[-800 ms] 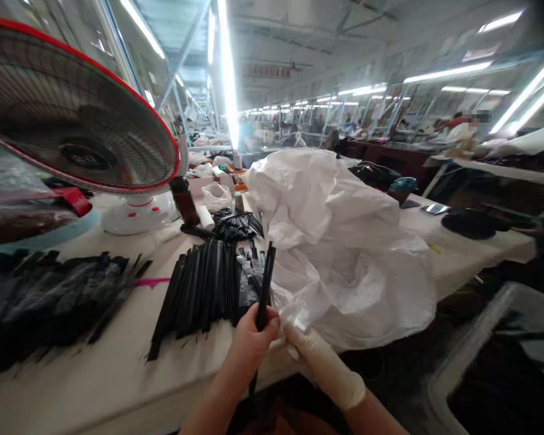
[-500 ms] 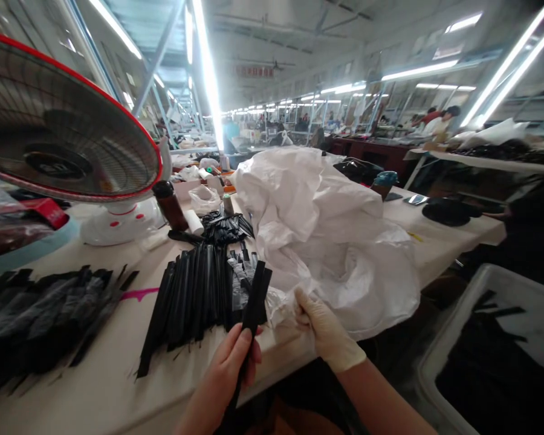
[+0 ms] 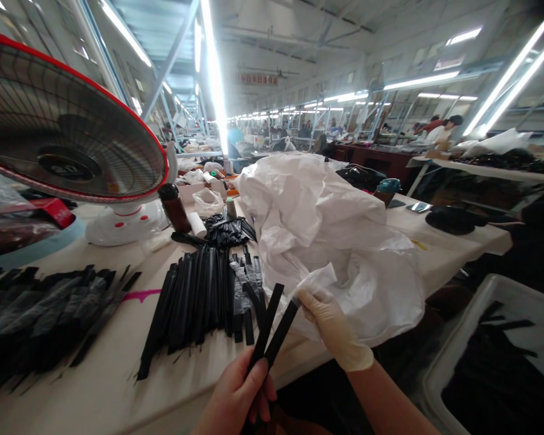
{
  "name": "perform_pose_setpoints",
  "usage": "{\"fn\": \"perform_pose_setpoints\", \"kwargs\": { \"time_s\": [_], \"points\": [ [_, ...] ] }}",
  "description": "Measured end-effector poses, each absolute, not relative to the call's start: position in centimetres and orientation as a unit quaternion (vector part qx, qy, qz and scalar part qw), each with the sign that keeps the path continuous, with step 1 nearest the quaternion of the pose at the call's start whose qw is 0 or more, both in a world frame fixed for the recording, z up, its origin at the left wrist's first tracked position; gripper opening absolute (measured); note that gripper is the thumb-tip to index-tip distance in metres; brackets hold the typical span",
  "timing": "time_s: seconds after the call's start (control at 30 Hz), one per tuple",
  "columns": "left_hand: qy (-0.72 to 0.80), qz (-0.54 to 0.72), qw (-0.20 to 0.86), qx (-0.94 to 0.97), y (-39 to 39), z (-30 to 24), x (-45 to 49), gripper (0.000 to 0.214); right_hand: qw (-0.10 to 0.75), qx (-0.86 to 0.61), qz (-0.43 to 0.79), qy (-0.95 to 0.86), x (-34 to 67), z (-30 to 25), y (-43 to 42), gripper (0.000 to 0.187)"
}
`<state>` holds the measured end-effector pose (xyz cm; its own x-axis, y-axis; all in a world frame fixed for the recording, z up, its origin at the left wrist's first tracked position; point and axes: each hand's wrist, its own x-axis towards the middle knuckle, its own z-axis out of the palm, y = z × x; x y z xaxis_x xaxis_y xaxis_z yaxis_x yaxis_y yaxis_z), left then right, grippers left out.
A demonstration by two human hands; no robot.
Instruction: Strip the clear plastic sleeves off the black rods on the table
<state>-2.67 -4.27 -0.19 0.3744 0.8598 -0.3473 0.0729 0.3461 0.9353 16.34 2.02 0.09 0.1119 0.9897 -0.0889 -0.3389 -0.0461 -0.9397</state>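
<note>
Left hand (image 3: 242,396) holds black strips (image 3: 272,329); right hand (image 3: 330,326) seemingly pinches bag (image 3: 326,229).

Bare left hand (image 3: 240,396) clasps two black strips (image 3: 272,329) — splayed; gloved right hand (image 3: 330,326) pinches the white bag (image 3: 335,241).

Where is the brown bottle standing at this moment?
In the head view the brown bottle stands on the table, left of centre, between the fan's white base and a small white roll.
</note>
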Motion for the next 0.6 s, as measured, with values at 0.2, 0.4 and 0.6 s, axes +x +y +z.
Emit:
{"fn": "perform_pose_setpoints", "kwargs": {
  "time_s": [0.2, 0.4, 0.6],
  "points": [
    [0.478, 0.278, 0.672, 0.492, -2.6, 0.4, -3.1, 0.045, 0.439, -0.426, 0.643, -0.460, 15.1, 1.0, 0.4, 0.026],
    [0.534, 0.271, 0.600, 0.531, -2.4, 0.8, -4.0, 0.042, 0.481, -0.416, 0.610, -0.473, 13.9, 1.1, 0.0, 0.027],
    [0.535, 0.277, 0.596, 0.530, -3.3, 1.5, -4.6, 0.045, 0.481, -0.427, 0.641, -0.419, 14.3, 2.4, 0.5, 0.042]
  ]
}}
